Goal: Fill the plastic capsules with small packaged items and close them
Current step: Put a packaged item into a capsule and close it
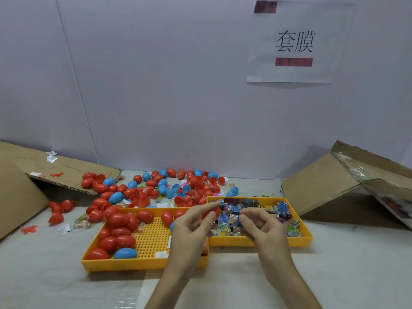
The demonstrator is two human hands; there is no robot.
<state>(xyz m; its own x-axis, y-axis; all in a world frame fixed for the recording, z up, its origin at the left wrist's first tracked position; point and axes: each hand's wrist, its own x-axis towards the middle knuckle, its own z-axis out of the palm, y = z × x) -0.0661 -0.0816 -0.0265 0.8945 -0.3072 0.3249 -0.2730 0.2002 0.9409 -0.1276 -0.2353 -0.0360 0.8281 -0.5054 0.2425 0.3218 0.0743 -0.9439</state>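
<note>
Left hand [191, 226] grips a red capsule [211, 214], right hand [260, 224] pinches a blue packet [238, 221]; a loose pinch could drop it into the yellow tray [299, 240]

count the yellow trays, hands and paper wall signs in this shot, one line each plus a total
yellow trays: 2
hands: 2, the left hand and the right hand
paper sign on the wall: 1
total: 5
</note>
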